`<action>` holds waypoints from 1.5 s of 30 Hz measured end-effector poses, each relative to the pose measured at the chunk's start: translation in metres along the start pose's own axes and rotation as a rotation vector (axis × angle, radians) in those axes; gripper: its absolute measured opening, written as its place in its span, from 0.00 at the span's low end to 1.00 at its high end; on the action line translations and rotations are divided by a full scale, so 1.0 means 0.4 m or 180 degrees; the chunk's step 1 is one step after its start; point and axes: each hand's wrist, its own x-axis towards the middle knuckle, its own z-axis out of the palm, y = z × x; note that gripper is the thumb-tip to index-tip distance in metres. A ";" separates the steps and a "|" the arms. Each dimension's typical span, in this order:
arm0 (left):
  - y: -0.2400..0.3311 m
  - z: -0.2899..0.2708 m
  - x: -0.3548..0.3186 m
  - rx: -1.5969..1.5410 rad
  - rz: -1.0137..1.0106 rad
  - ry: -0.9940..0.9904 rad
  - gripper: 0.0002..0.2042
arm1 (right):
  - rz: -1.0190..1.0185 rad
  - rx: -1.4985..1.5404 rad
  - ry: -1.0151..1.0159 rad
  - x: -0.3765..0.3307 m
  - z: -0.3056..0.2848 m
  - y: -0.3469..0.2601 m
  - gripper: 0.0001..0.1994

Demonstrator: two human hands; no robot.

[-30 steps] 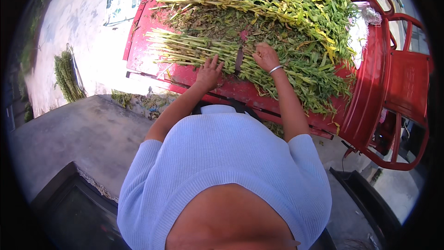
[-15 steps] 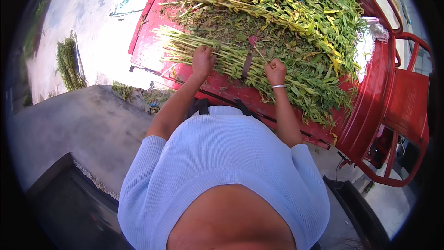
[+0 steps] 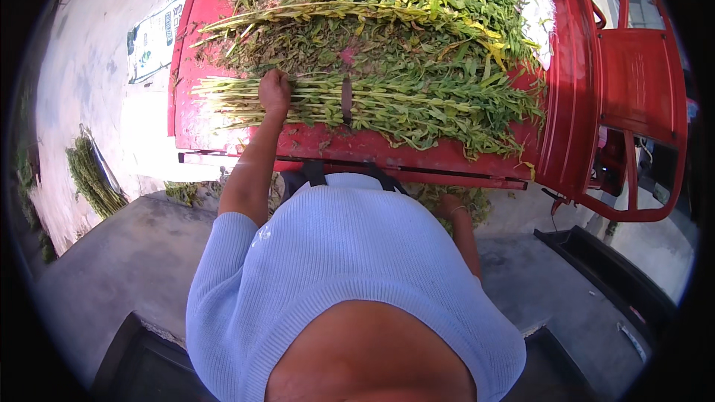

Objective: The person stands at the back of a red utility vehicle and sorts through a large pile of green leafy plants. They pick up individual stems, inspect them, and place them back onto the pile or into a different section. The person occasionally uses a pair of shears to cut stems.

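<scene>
A bundle of green leafy stalks (image 3: 417, 100) lies across the near side of the red vehicle bed (image 3: 357, 147), bare stems to the left and leaves to the right. A dark strip (image 3: 347, 100) crosses over its middle. My left hand (image 3: 275, 92) is closed around the stems left of that strip. Below the bed's near edge hangs my right hand (image 3: 448, 207), close to my body and beside some loose greenery (image 3: 477, 207). Its fingers are partly hidden, so whether they hold anything does not show.
A larger heap of yellow-green stalks (image 3: 372, 11) covers the bed's far side, with loose dry leaves (image 3: 305, 48) between. Red cab framing (image 3: 640, 67) stands at right beside a white sack (image 3: 538, 22). Another bundle (image 3: 93, 175) and a printed sack (image 3: 153, 43) lie left on the ground.
My right hand has left the bundle and dropped below the bed's near edge. My left hand stays on the stems. The view has turned, so the bed now looks level.
</scene>
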 end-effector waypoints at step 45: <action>-0.082 -0.366 -0.560 0.1118 -0.1846 -0.2958 0.25 | -0.0241 -0.0800 0.1545 0.596 -0.566 -0.527 0.08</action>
